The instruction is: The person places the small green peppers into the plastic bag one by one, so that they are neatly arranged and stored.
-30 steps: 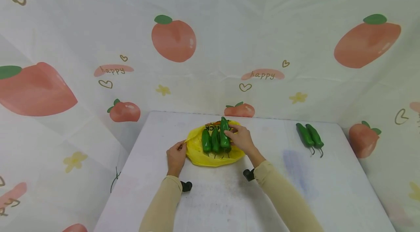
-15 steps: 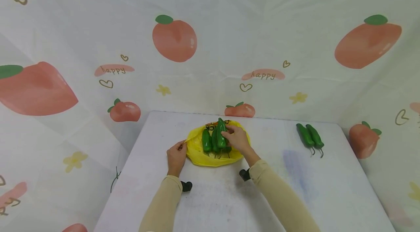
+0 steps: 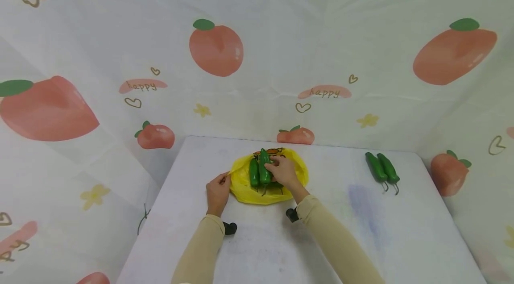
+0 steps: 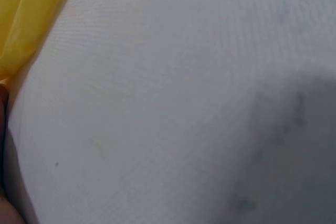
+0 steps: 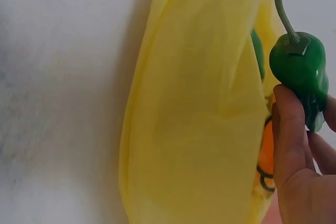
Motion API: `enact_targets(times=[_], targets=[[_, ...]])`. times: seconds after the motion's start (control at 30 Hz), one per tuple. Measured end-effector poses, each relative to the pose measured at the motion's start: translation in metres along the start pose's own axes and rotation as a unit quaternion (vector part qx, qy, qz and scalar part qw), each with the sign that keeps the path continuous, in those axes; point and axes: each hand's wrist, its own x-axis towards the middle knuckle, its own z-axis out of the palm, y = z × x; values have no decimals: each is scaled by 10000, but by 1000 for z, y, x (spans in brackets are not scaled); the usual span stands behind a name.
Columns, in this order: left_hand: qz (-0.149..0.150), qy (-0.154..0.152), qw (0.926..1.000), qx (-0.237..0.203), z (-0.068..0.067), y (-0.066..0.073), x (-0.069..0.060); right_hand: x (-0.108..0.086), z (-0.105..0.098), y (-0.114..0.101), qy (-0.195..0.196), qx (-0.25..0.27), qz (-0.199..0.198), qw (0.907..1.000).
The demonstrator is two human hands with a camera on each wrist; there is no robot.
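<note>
A yellow plastic bag lies on the table with its mouth spread, dark print along its far side. My left hand pinches the bag's left edge; the left wrist view catches only a sliver of that hand and a corner of yellow plastic. Over the bag, my right hand holds a green chili pepper between thumb and fingers, its stem toward me. In the right wrist view the pepper's stem end shows above the fingertips. Another green pepper lies in the bag to the left. More green beneath the right hand is partly hidden.
Two green peppers lie side by side at the table's far right. A cloth printed with fruit hangs behind and along both sides. Dark wrist devices sit at both cuffs.
My right hand has moved left across the bag with the pepper, which now covers a pepper seen before in the bag. My left hand keeps its grip on the bag's edge.
</note>
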Motion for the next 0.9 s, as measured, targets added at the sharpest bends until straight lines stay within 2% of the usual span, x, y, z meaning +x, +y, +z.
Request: enact_targets(times=[0.43,0.67,0.9], targets=[[-107,15,9999,-57,1,0,0,5,15,2,49,-309,98,9995],[-26,55,9999,-137,1,1,0,4,16,1,64,-111,226,9997],[78,93,9998,-141,1,-2,0,6,17,0,184,-281,162,9993]])
